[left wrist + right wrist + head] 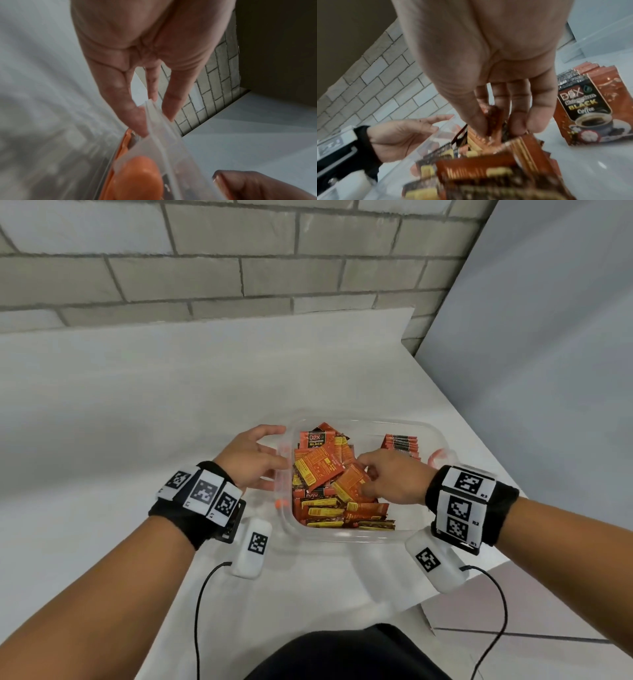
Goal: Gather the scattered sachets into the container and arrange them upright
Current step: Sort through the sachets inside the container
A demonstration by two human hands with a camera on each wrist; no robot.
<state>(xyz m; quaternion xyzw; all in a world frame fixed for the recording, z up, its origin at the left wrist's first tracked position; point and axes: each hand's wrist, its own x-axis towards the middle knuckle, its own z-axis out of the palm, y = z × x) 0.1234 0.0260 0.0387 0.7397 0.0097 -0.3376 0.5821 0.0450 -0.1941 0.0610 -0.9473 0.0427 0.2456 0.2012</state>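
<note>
A: Most sachets (329, 474) lie jumbled inside the tub (421, 429); right hand (390, 481) pinches one there.
B: Left hand (253, 457), fingers spread, steadies the tub's left wall. I'd guess neighbours snag and topple.

The head camera is looking forward and down from above the near edge of the white table (102, 405), taking in both forearms, the clear container (359, 537) near the right edge and the brick wall (205, 268) behind. The left wrist camera is sitting very close under the left hand (137, 47), facing along its fingers to the container's rim. The right wrist camera is looking along the right hand (488, 54) into the sachets (479, 169). All 3 views are sharing the container and wall.
</note>
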